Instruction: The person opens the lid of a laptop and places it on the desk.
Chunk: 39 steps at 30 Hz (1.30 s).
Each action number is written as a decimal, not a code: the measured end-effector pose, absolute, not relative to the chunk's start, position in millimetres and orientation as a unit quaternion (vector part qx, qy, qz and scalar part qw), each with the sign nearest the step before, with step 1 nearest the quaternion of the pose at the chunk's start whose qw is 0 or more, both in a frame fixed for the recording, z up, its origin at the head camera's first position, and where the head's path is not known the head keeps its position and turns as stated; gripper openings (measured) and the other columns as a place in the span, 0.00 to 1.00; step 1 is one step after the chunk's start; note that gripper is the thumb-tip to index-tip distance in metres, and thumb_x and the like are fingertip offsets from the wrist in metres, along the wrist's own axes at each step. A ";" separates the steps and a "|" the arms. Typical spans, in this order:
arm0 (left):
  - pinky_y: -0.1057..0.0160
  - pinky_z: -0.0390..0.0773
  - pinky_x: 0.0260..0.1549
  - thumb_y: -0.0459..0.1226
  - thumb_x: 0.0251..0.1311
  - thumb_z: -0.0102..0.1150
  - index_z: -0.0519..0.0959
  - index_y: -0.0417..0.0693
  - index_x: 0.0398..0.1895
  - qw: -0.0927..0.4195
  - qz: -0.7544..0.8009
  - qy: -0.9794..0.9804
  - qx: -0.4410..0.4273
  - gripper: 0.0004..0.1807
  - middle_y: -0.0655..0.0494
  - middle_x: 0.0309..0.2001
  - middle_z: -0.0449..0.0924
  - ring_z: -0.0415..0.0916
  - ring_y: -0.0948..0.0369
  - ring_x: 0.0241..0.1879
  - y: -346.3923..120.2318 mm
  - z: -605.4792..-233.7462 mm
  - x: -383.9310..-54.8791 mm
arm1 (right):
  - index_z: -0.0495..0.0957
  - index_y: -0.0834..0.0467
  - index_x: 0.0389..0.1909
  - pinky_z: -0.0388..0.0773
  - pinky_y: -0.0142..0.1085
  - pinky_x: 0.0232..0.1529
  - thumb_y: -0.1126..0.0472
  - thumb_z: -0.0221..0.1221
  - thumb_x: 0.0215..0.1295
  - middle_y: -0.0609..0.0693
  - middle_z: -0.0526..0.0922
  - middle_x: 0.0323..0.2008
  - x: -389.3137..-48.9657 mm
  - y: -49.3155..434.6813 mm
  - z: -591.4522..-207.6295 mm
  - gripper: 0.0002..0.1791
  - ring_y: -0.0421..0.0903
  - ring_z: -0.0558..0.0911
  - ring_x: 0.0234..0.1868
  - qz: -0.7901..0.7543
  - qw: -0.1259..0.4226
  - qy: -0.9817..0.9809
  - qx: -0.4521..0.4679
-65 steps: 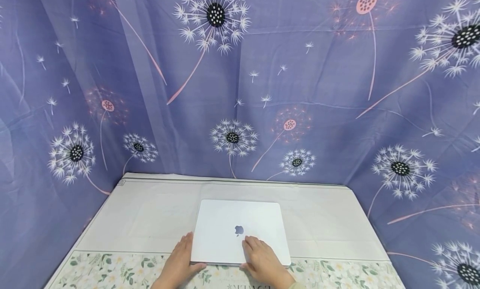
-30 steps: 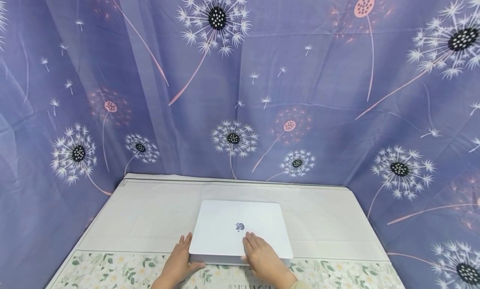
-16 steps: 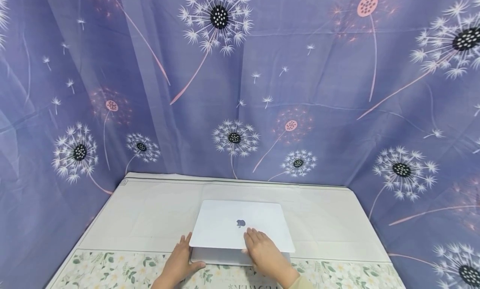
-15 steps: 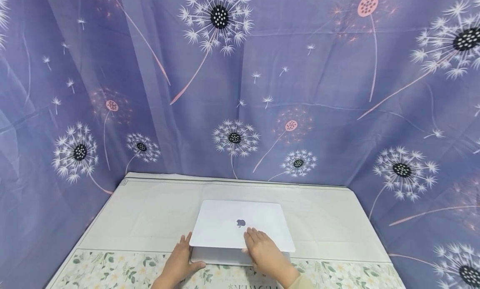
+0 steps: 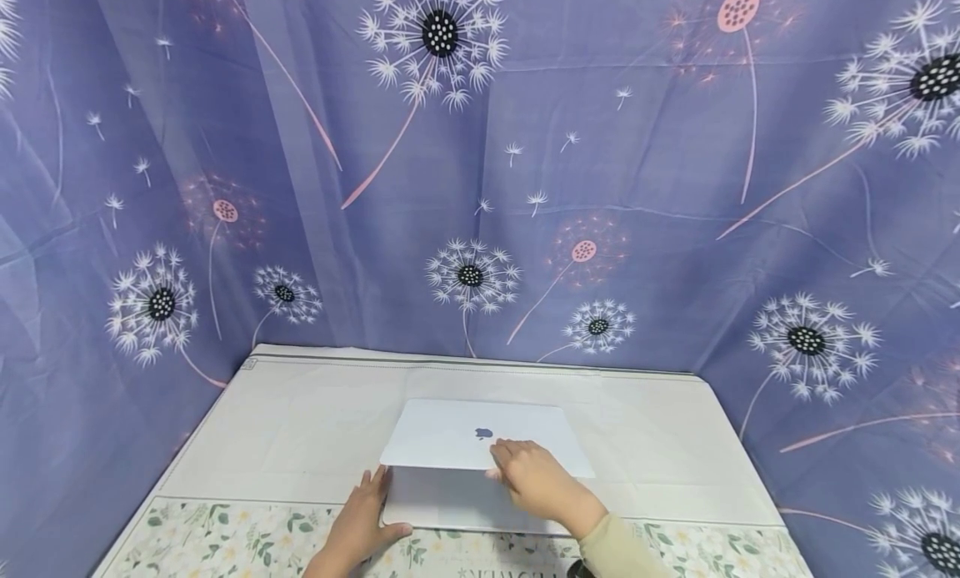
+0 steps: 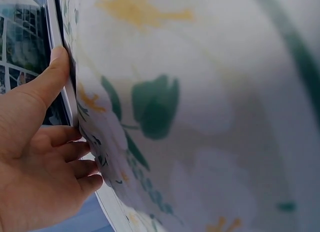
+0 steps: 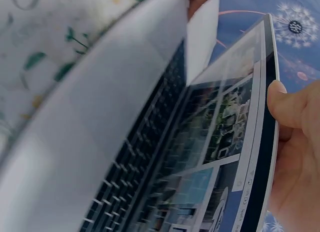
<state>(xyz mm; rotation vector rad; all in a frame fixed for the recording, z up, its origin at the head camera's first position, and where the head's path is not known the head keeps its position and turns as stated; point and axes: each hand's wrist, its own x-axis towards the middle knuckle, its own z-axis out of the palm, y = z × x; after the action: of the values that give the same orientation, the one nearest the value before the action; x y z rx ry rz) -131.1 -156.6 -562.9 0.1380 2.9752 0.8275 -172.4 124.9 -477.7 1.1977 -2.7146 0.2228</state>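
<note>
A silver laptop (image 5: 442, 440) with a dark apple logo lies on the table, its lid partly raised. In the right wrist view its black keyboard (image 7: 132, 157) and lit screen (image 7: 227, 124) show between lid and base. My right hand (image 5: 536, 478) pinches the lid's front edge, thumb on the screen side and fingers on the outer side. At the base's front left corner is my left hand (image 5: 358, 518), fingers fairly straight along the left side. The left wrist view shows its thumb (image 6: 55, 66) touching the laptop's edge.
The table bears a white cover (image 5: 315, 428) with a floral band (image 5: 225, 536) along the front. Purple dandelion-print cloth (image 5: 525, 169) hangs behind and on both sides. A small dark object (image 5: 579, 570) shows under the right sleeve at the bottom edge.
The laptop's lid has risen from closed to partly open, lifted by my right hand, which moved up and away. My left hand has stayed at the front left corner.
</note>
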 end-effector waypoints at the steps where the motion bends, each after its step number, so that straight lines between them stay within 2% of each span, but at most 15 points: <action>1: 0.35 0.56 0.64 0.56 0.32 0.74 0.62 0.31 0.67 0.023 0.266 0.963 0.046 0.60 0.31 0.67 0.61 0.54 0.31 0.66 -156.3 -562.7 -130.9 | 0.77 0.69 0.49 0.80 0.47 0.52 0.55 0.54 0.70 0.62 0.83 0.46 -175.1 125.4 -475.1 0.20 0.55 0.83 0.48 0.081 0.082 -0.907 0.405; 2: 0.34 0.57 0.63 0.56 0.32 0.74 0.63 0.30 0.66 0.019 0.264 0.963 0.049 0.59 0.30 0.67 0.61 0.55 0.31 0.66 -156.0 -562.9 -130.9 | 0.77 0.69 0.48 0.80 0.46 0.51 0.56 0.54 0.70 0.61 0.83 0.45 -177.6 125.8 -472.2 0.19 0.55 0.83 0.46 0.088 0.077 -0.906 0.406; 5: 0.34 0.58 0.63 0.55 0.32 0.74 0.65 0.28 0.64 0.016 0.263 0.963 0.050 0.58 0.28 0.66 0.61 0.55 0.31 0.66 -155.4 -563.2 -130.6 | 0.77 0.63 0.37 0.82 0.43 0.41 0.57 0.54 0.71 0.52 0.82 0.32 -185.7 126.7 -463.2 0.12 0.47 0.82 0.34 0.106 0.056 -0.904 0.411; 8: 0.35 0.57 0.63 0.55 0.32 0.74 0.66 0.27 0.63 0.019 0.259 0.964 0.049 0.57 0.28 0.66 0.61 0.54 0.32 0.66 -155.6 -563.7 -131.4 | 0.70 0.55 0.26 0.77 0.38 0.31 0.57 0.54 0.71 0.43 0.70 0.21 -193.4 127.4 -454.4 0.12 0.40 0.72 0.24 0.127 0.024 -0.903 0.410; 10: 0.35 0.57 0.63 0.55 0.32 0.74 0.66 0.27 0.63 0.025 0.258 0.965 0.047 0.57 0.29 0.67 0.60 0.54 0.32 0.67 -155.9 -563.4 -132.2 | 0.67 0.52 0.24 0.75 0.37 0.30 0.57 0.53 0.71 0.40 0.64 0.20 -197.9 127.8 -448.9 0.14 0.37 0.67 0.22 0.139 0.000 -0.905 0.402; 18: 0.34 0.57 0.62 0.55 0.33 0.75 0.65 0.27 0.64 0.044 0.257 0.964 0.048 0.57 0.27 0.67 0.59 0.53 0.31 0.66 -155.7 -561.4 -134.4 | 0.75 0.56 0.28 0.73 0.35 0.32 0.56 0.51 0.74 0.40 0.61 0.17 -212.4 128.4 -427.9 0.13 0.35 0.63 0.20 0.187 -0.071 -0.907 0.372; 20: 0.33 0.57 0.62 0.55 0.34 0.75 0.65 0.28 0.65 0.044 0.261 0.963 0.050 0.57 0.27 0.66 0.59 0.53 0.30 0.66 -156.0 -561.2 -134.4 | 0.77 0.58 0.32 0.75 0.37 0.35 0.56 0.50 0.74 0.40 0.61 0.16 -216.8 127.6 -423.5 0.14 0.35 0.64 0.20 0.191 -0.082 -0.908 0.364; 23: 0.33 0.57 0.62 0.54 0.34 0.75 0.65 0.27 0.65 0.042 0.267 0.961 0.056 0.56 0.26 0.66 0.59 0.53 0.30 0.66 -156.9 -561.2 -134.1 | 0.80 0.62 0.43 0.78 0.41 0.42 0.56 0.49 0.75 0.40 0.66 0.18 -223.6 126.6 -417.4 0.16 0.36 0.68 0.23 0.196 -0.099 -0.912 0.346; 26: 0.33 0.57 0.62 0.53 0.35 0.75 0.64 0.25 0.64 0.040 0.272 0.960 0.059 0.56 0.25 0.66 0.59 0.53 0.30 0.66 -158.0 -561.8 -133.9 | 0.79 0.63 0.51 0.79 0.44 0.46 0.56 0.48 0.75 0.43 0.72 0.21 -230.8 125.7 -413.3 0.18 0.38 0.72 0.26 0.198 -0.108 -0.919 0.325; 30: 0.33 0.57 0.62 0.53 0.36 0.75 0.64 0.24 0.63 0.044 0.275 0.959 0.056 0.56 0.26 0.66 0.59 0.52 0.30 0.66 -158.9 -563.3 -134.4 | 0.79 0.63 0.51 0.78 0.46 0.50 0.55 0.48 0.75 0.47 0.78 0.27 -239.4 123.8 -409.0 0.18 0.42 0.77 0.31 0.193 -0.094 -0.928 0.305; 34: 0.33 0.56 0.63 0.53 0.36 0.75 0.64 0.24 0.63 0.045 0.280 0.957 0.055 0.55 0.26 0.66 0.59 0.52 0.30 0.67 -159.5 -565.3 -135.5 | 0.80 0.61 0.48 0.78 0.48 0.50 0.54 0.48 0.75 0.47 0.80 0.29 -245.8 121.7 -406.0 0.17 0.44 0.78 0.33 0.187 -0.068 -0.936 0.291; 36: 0.33 0.55 0.63 0.52 0.36 0.76 0.64 0.24 0.63 0.047 0.285 0.956 0.055 0.55 0.26 0.66 0.59 0.52 0.30 0.67 -159.6 -566.2 -135.9 | 0.80 0.60 0.47 0.78 0.47 0.48 0.54 0.47 0.75 0.46 0.78 0.28 -247.2 121.0 -406.0 0.17 0.43 0.77 0.32 0.182 -0.056 -0.939 0.287; 39: 0.33 0.55 0.63 0.51 0.37 0.76 0.64 0.24 0.63 0.051 0.291 0.954 0.053 0.55 0.26 0.66 0.59 0.51 0.30 0.67 -159.2 -566.2 -136.1 | 0.80 0.58 0.47 0.78 0.43 0.39 0.54 0.48 0.75 0.43 0.74 0.22 -246.5 120.3 -408.2 0.16 0.40 0.74 0.26 0.181 -0.030 -0.941 0.284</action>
<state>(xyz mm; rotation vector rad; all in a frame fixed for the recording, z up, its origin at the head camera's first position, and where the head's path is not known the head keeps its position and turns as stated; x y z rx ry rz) -136.1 -159.2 -566.2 0.1617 2.9030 0.8857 -246.5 120.3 -408.2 0.9088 -3.0152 0.5789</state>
